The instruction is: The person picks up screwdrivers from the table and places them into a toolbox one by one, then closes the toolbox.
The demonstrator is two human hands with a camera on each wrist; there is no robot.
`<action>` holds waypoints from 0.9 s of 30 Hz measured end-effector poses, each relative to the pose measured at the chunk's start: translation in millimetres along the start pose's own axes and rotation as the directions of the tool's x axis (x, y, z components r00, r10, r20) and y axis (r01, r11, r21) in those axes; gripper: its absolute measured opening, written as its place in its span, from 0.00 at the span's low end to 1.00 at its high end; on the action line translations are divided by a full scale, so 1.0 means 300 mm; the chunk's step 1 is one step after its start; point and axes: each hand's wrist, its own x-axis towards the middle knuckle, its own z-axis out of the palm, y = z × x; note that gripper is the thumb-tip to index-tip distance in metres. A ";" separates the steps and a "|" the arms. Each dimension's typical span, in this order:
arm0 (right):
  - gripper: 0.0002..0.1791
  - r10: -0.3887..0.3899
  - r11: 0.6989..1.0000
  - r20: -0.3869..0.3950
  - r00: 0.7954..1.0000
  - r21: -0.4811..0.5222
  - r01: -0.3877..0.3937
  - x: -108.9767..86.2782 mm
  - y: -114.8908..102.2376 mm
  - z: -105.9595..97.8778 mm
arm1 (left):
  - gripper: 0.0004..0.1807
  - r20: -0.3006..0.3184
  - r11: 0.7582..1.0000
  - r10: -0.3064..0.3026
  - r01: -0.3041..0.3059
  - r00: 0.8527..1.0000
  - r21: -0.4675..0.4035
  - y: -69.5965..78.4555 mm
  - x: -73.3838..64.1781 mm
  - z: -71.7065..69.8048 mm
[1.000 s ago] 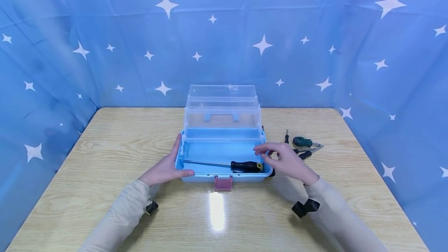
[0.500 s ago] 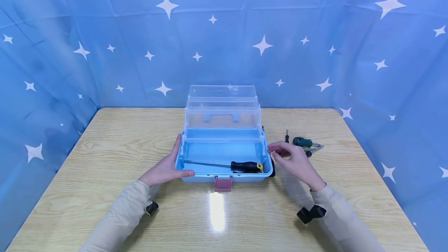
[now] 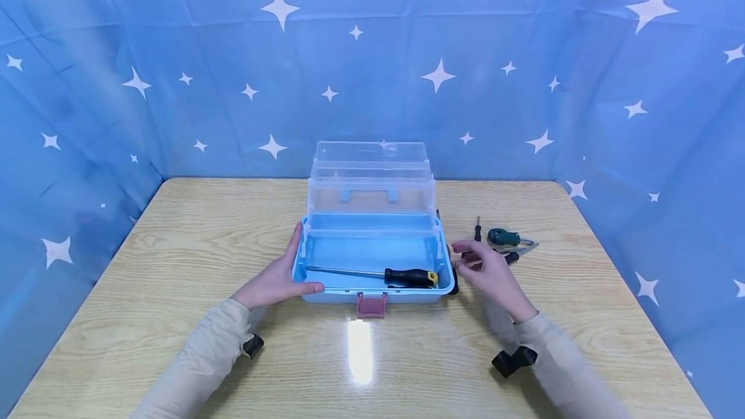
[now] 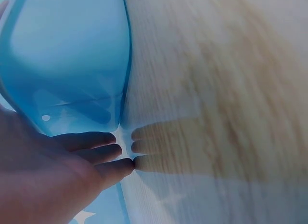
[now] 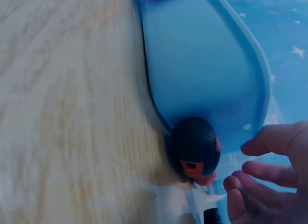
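Observation:
A light-blue toolbox (image 3: 361,244) stands with its clear lid (image 3: 370,176) raised. A long screwdriver (image 3: 407,277) with a black and yellow handle lies inside along the front, above the pink latch (image 3: 371,306). My left hand (image 3: 273,282) rests on the box's left side, thumb over the front rim; in the left wrist view its fingers (image 4: 103,154) are extended along the wall. Just off the right wall, my right hand (image 3: 491,273) hovers with loosely bent fingers and nothing seen between them. A black and orange-red handle (image 5: 195,147) sits against that wall.
On the wooden table (image 3: 204,238), right of the box, lie a green-handled screwdriver (image 3: 503,236), a small black screwdriver (image 3: 478,230) and a dark-handled tool (image 3: 512,257), partly behind my right hand. A blue starry curtain (image 3: 372,50) hangs behind the table.
My right hand has moved right from over the box's right rim to outside it, then slightly lower. My left hand and the toolbox have stayed in place.

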 end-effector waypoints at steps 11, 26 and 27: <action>0.22 0.012 1.000 0.003 1.000 0.005 -0.012 -0.006 0.030 0.049 | 0.69 0.004 1.000 -0.003 0.003 1.000 -0.011 0.006 0.000 0.000; 0.24 0.035 0.999 0.009 0.999 -0.034 -0.035 0.004 0.027 0.079 | 0.68 0.004 1.000 -0.006 0.006 1.000 -0.005 -0.001 0.000 0.000; 0.25 0.046 0.998 0.004 0.999 -0.039 -0.046 0.004 0.027 0.080 | 0.68 0.004 1.000 -0.009 0.009 1.000 -0.002 0.000 0.000 0.000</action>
